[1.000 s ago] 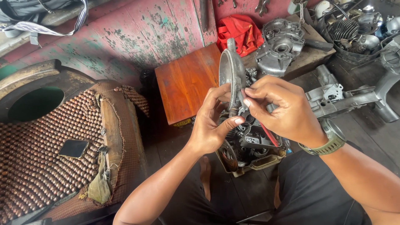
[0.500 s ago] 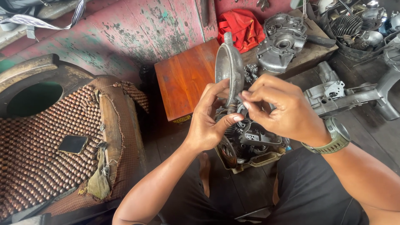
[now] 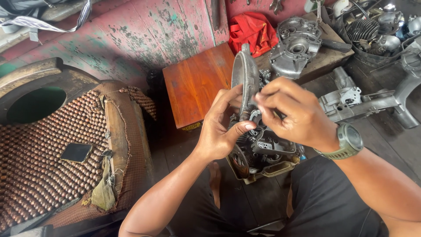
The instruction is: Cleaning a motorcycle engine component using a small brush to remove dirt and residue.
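Observation:
My left hand (image 3: 223, 127) grips the lower part of a round grey metal disc (image 3: 245, 77) that stands on edge on top of a small greasy engine assembly (image 3: 263, 153). My right hand (image 3: 294, 114), with a green watch on its wrist, pinches something small right against the disc's hub; the piece itself is hidden by my fingers. The engine assembly sits between my knees on the dark wooden floor.
A reddish wooden stool (image 3: 197, 85) stands just behind the engine. A grey engine casing (image 3: 296, 46) and red cloth (image 3: 252, 28) lie farther back, and metal frame parts (image 3: 368, 103) to the right. At left is a beaded seat cover (image 3: 48, 162) with a phone (image 3: 76, 152) on it.
My right hand's fingers have shifted slightly at the disc's hub, and the view has tilted a little. The left hand keeps its grip on the disc.

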